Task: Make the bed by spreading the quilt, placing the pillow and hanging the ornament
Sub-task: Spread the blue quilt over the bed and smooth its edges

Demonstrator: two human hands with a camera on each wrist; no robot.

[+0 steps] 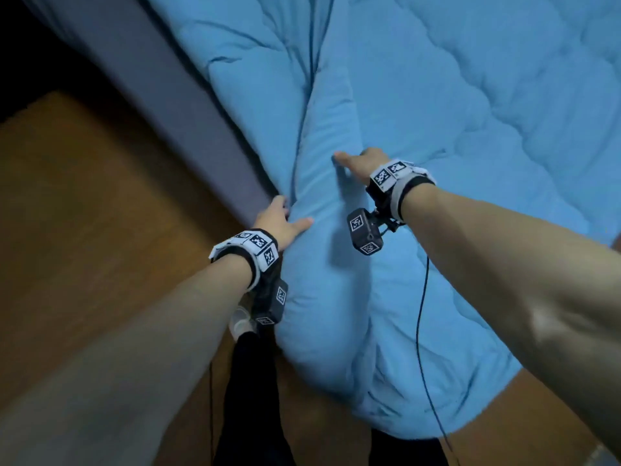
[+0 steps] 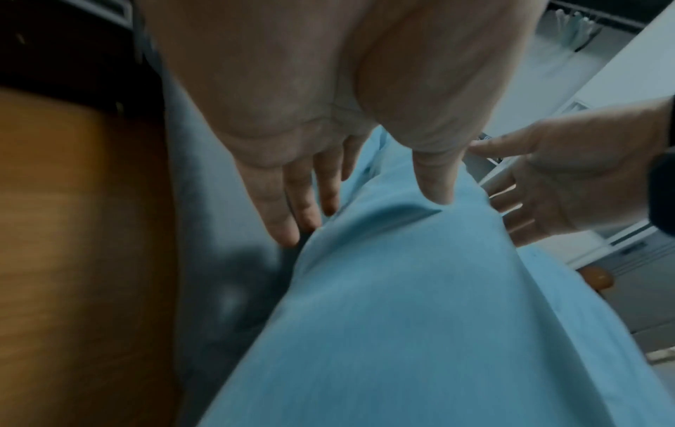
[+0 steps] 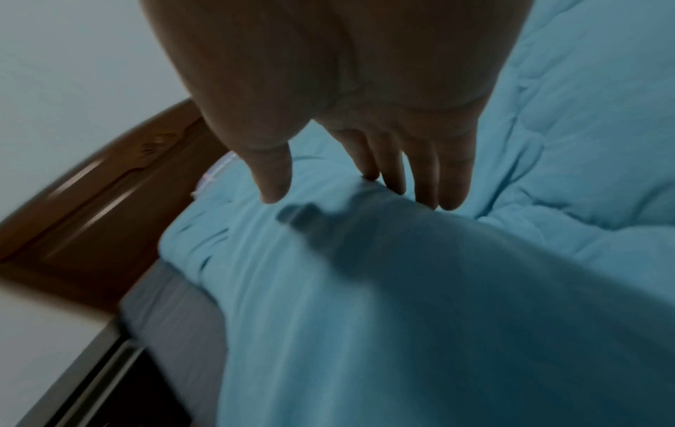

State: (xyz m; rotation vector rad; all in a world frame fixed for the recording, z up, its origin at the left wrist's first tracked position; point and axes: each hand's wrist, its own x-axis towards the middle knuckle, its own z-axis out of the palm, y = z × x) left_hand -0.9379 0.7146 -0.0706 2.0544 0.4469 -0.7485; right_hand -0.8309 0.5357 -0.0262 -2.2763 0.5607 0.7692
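A light blue quilt (image 1: 470, 112) covers the bed, and a thick fold of it (image 1: 322, 264) runs along the near edge and hangs over the corner. My left hand (image 1: 295, 211) lies against the left flank of that fold, fingers straight and thumb on top; the left wrist view shows the left hand (image 2: 363, 219) spread over the cloth. My right hand (image 1: 356, 159) rests flat on the fold's right side, farther up the bed. In the right wrist view the right hand (image 3: 361, 202) touches the ridge with straight fingers. Neither hand grips the cloth.
The grey mattress side (image 1: 168, 95) drops to a wooden floor (image 1: 84, 230) on the left. A brown wooden headboard (image 3: 91, 202) stands at the far end by a pale wall. My legs in black trousers (image 1: 248, 398) stand at the bed corner, and a thin cable (image 1: 423, 331) hangs from my right wrist.
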